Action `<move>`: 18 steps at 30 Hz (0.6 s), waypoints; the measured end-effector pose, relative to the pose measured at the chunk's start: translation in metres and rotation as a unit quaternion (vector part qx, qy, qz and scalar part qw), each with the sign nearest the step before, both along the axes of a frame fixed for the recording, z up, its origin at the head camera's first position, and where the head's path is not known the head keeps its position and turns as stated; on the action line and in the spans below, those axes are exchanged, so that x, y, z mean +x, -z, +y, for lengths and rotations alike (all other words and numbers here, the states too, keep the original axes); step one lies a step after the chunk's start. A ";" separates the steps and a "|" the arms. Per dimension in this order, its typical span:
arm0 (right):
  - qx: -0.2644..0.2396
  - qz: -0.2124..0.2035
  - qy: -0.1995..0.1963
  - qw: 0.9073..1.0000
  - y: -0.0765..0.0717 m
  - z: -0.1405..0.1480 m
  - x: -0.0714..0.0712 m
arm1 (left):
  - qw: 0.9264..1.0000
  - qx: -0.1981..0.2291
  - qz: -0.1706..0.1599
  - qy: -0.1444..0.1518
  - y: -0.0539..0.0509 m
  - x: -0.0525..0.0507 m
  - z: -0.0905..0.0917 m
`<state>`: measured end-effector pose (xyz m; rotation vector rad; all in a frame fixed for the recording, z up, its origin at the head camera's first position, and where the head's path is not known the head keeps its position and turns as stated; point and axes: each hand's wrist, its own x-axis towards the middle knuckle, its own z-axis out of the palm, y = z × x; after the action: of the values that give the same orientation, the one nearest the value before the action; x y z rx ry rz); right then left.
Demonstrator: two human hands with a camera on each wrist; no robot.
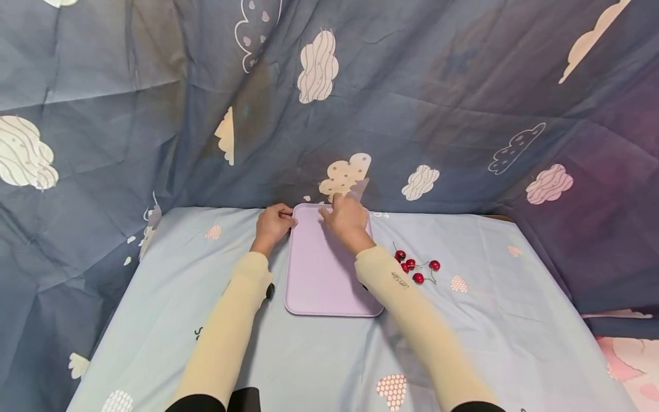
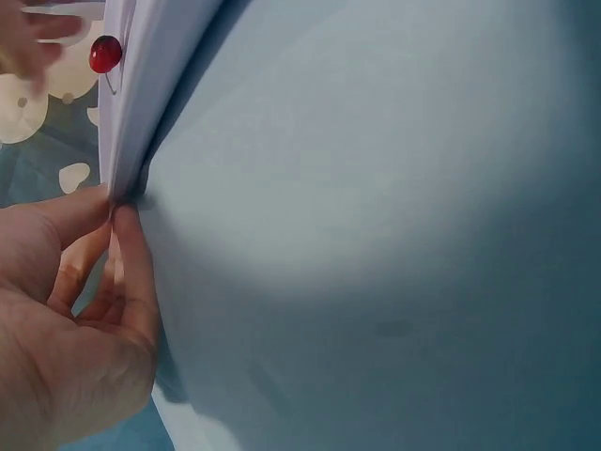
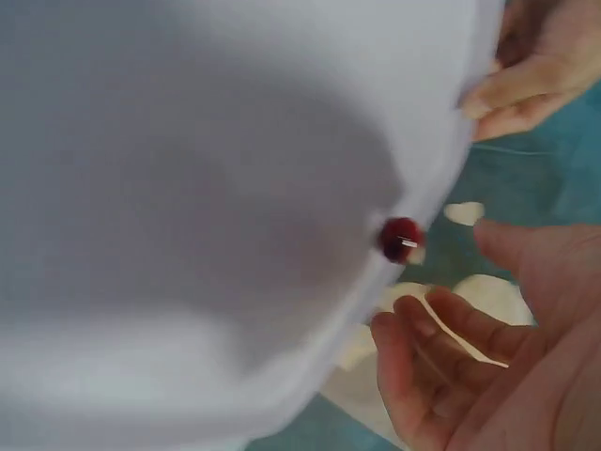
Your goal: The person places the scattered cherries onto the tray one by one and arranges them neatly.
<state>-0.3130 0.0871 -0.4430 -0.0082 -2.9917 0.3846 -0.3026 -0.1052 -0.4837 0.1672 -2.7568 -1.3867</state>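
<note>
A dark cloud-printed backdrop (image 1: 412,103) is hanging behind a surface draped in pale blue cloth (image 1: 319,355). Near the middle of the surface's far edge, a lilac tray (image 1: 321,269) is lying flat. The left hand (image 1: 273,225) is pinching the tray's rim by its far left corner, while the right hand (image 1: 347,217) is hovering at the far edge, fingers parted and holding nothing. A single cherry (image 3: 401,241) is showing at that far rim, just beside the right fingertips, and a handful of loose cherries (image 1: 418,278) is lying off the tray's right edge.

The single cherry is looking precarious: being round and sitting so near the border, it could be rolling off the far side if a fingertip nudges it or the left hand tilts the corner. The right sleeve (image 1: 407,303) is passing close to the loose cherries, so a low sweep of the arm could be scattering them.

In the head view the right hand is hiding the single cherry. Blur is leaving it unclear whether that cherry is resting on the rim or inside it. The loose cherries are overlapping, so their count is staying uncertain.
</note>
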 end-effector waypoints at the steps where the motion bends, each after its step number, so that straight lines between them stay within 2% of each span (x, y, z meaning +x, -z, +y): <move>1: -0.003 0.009 -0.004 1.000 -0.005 0.003 0.005 | 1.000 0.002 0.000 0.000 0.000 0.000 0.001; 5: -0.021 0.061 -0.033 0.997 -0.016 0.019 0.025 | 1.000 0.003 0.000 -0.006 0.000 -0.001 0.001; 10: -0.023 0.125 -0.052 0.991 -0.015 0.054 0.054 | 1.000 0.010 0.006 0.006 0.000 -0.004 0.002; 13: -0.029 0.134 -0.053 0.989 -0.010 0.080 0.069 | 1.000 0.014 0.008 0.005 0.000 -0.002 0.002; 18: -0.061 0.114 -0.034 0.991 0.002 0.125 0.086 | 1.000 0.020 0.004 -0.005 0.001 0.000 -0.001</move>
<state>-0.2273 0.2125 -0.4451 0.1170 -2.7449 0.5363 -0.3029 -0.1060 -0.4845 0.1763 -2.7187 -1.4373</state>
